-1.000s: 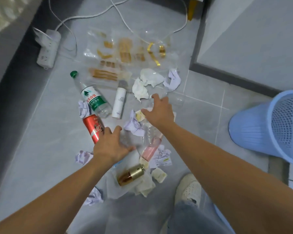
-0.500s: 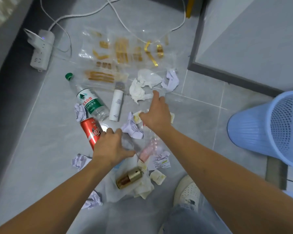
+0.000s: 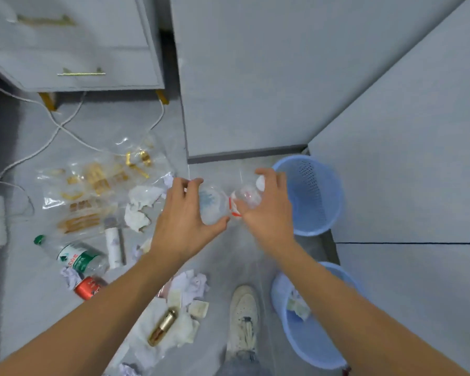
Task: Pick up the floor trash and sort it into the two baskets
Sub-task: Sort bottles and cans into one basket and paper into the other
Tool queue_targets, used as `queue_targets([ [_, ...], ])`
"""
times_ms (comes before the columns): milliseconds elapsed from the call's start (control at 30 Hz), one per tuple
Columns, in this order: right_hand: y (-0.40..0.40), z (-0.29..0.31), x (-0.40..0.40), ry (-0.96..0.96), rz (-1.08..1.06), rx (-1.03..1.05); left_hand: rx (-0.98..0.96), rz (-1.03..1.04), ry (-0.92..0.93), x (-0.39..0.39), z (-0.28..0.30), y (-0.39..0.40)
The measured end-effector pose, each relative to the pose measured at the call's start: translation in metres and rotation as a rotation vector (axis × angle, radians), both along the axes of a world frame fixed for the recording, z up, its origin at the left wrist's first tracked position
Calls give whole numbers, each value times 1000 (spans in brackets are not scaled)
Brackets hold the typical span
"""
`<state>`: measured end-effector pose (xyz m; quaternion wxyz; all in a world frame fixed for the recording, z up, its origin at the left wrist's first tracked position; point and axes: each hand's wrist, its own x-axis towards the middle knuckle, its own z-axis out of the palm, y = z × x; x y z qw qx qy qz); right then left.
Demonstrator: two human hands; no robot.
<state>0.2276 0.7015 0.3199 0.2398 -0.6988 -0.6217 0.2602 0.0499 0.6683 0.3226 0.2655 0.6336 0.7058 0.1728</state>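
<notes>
Both your arms reach forward: your left hand [image 3: 185, 213] curls round a clear plastic cup [image 3: 211, 204], your right hand [image 3: 266, 207] grips a clear plastic bottle [image 3: 246, 198], beside the upper blue mesh basket [image 3: 314, 194].

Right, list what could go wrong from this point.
1. Each hand, left hand and right hand, grips a clear plastic bottle short of the far blue basket; a release now would likely miss.
2. Crumpled tissues and a gold bottle lie beside the white shoe; stepping could crush or kick them.
</notes>
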Motion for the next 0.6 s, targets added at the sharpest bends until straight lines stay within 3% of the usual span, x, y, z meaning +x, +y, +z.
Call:
queue_targets([
  [167, 25, 21, 120, 8, -217, 88, 34, -119, -87, 103, 27, 63],
  [333, 32, -14, 193, -48, -260, 1, -36, -228, -180, 181, -8, 98],
  [600, 41, -105, 221, -183, -89, -91, -80, -403, 126, 224, -100, 111],
])
